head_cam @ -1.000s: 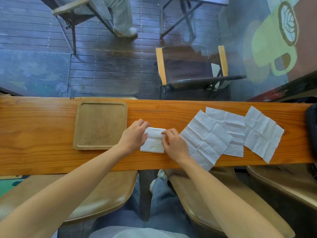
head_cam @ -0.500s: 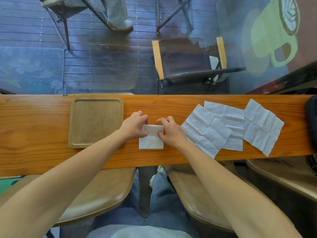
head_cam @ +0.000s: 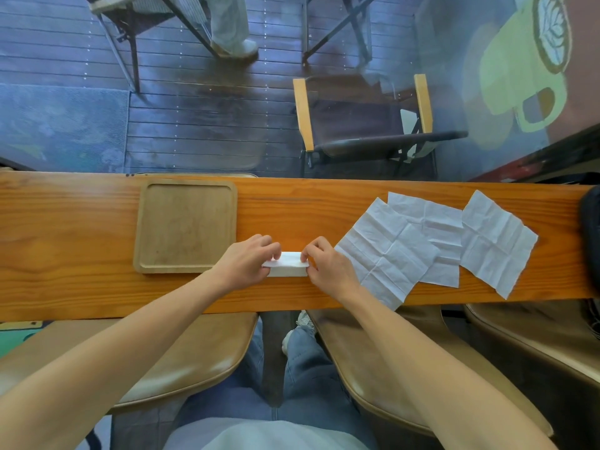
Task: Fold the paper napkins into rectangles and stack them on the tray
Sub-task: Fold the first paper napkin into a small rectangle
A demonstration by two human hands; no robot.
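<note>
A white napkin (head_cam: pixel 287 266), folded into a narrow strip, lies on the wooden counter (head_cam: pixel 65 254) in front of me. My left hand (head_cam: pixel 246 261) pinches its left end and my right hand (head_cam: pixel 328 264) pinches its right end. The square wooden tray (head_cam: pixel 185 226) sits just left of my left hand with nothing on it. Three unfolded white napkins lie to the right: one (head_cam: pixel 386 251) nearest my right hand, one (head_cam: pixel 435 232) partly under it, and one (head_cam: pixel 496 241) further right.
A dark object (head_cam: pixel 592 228) sits at the counter's right end. Tan stools (head_cam: pixel 181 358) stand under the counter's near edge. Beyond the far edge, through glass, are a chair (head_cam: pixel 363 125) and a person's leg (head_cam: pixel 230 24).
The napkin went from a square-ish fold to a narrower strip as both hands folded its far half toward me. The camera view shifted slightly.
</note>
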